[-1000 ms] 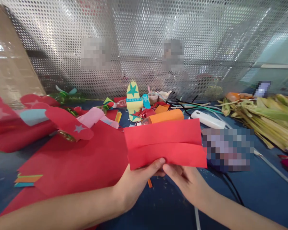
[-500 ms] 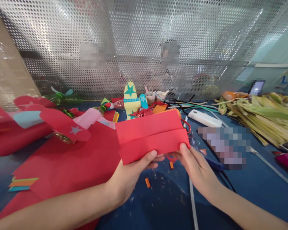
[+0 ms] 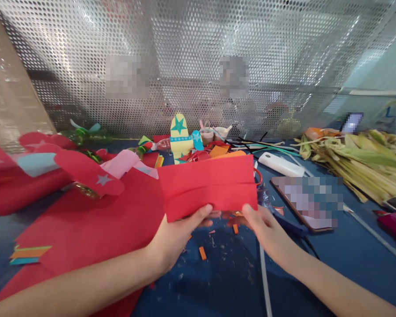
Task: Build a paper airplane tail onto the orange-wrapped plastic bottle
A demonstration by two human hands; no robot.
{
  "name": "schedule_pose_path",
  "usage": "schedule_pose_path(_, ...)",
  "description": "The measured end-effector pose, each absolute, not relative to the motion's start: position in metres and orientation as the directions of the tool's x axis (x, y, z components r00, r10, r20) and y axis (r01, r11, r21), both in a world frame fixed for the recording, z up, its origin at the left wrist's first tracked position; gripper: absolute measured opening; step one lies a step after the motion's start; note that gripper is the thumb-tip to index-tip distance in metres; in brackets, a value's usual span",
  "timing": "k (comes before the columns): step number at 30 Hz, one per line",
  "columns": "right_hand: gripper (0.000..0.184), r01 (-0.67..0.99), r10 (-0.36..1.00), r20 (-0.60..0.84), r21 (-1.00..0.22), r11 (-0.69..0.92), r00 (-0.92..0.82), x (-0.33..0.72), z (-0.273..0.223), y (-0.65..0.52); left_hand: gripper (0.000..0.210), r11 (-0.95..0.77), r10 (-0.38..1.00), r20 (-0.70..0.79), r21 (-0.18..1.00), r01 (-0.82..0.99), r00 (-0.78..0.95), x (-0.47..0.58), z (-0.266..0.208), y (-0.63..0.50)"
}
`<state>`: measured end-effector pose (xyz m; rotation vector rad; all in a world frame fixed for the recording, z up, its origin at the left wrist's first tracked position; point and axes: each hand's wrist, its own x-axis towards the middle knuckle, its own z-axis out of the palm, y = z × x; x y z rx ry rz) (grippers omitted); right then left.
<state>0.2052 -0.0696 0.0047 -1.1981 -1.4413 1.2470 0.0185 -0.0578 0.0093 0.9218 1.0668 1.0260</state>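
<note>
A folded sheet of red paper [image 3: 207, 182] is held up above the table, with a crease running across its length. My left hand [image 3: 181, 231] grips its lower left edge, thumb in front and fingers behind. At the lower right corner, my right hand [image 3: 267, 231] pinches the same paper between thumb and fingers. Beneath and left of my hands lie large red paper sheets [image 3: 108, 224]. Two small orange paper scraps, one of them a loose orange piece [image 3: 202, 253], rest on the blue table [image 3: 231, 281] below the held paper.
Red plane shapes with stars [image 3: 92, 174] lie at the left. Behind the paper stands a yellow plane shape [image 3: 179, 132]. To the right are a white cutter-like tool [image 3: 281, 164], a phone [image 3: 303, 204] and dried husks [image 3: 359, 163]. A perforated metal panel [image 3: 185, 39] closes the back.
The red paper has tilted, its right end dropping slightly and its crease opening a little. My right hand has shifted slightly down and left along with it.
</note>
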Motion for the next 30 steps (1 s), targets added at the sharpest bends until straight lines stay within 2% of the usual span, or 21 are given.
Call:
schedule_pose_path(2, 0.046, 0.255, 0.995, 0.002, -0.967, 0.028, -0.102, 0.200, 0.002, -0.075, 0.025, 0.254, 0.952, -0.215, 0.951, -0.174, 0.217, 0.021, 0.011, -0.062)
schedule_pose_path(4, 0.046, 0.288, 0.999, 0.019, -0.957, 0.028, -0.035, 0.198, 0.002, -0.077, 0.027, 0.241, 0.946, -0.189, 0.953, -0.182, 0.262, 0.022, 0.012, -0.063)
schedule_pose_path(11, 0.031, -0.015, 0.997, -0.001, -1.000, -0.002, -0.074, 0.212, 0.002, -0.067, 0.019, 0.180, 0.944, -0.098, 0.953, -0.242, 0.315, 0.014, 0.014, -0.048)
schedule_pose_path(16, 0.025, -0.187, 0.999, 0.046, -0.981, 0.046, 0.006, 0.219, 0.007, -0.062, 0.022, 0.146, 0.946, -0.067, 0.961, -0.233, 0.316, 0.012, 0.019, -0.037)
schedule_pose_path(20, 0.023, -0.184, 0.996, 0.089, -0.979, 0.092, 0.025, 0.221, 0.013, -0.058, 0.027, 0.130, 0.949, -0.060, 0.969, -0.212, 0.309, 0.012, 0.023, -0.035)
schedule_pose_path(25, 0.024, -0.122, 0.991, 0.124, -0.984, 0.128, 0.044, 0.222, 0.012, -0.054, 0.032, 0.189, 0.913, -0.078, 0.951, -0.245, 0.402, 0.010, 0.023, -0.036)
schedule_pose_path(28, 0.020, -0.162, 0.991, 0.131, -0.977, 0.135, 0.035, 0.225, 0.007, -0.052, 0.024, 0.238, 0.889, -0.087, 0.927, -0.291, 0.449, 0.007, 0.021, -0.034)
schedule_pose_path(30, 0.019, -0.151, 0.992, 0.121, -0.982, 0.115, -0.031, 0.227, 0.006, -0.050, 0.016, 0.267, 0.887, -0.101, 0.908, -0.323, 0.450, 0.006, 0.020, -0.031)
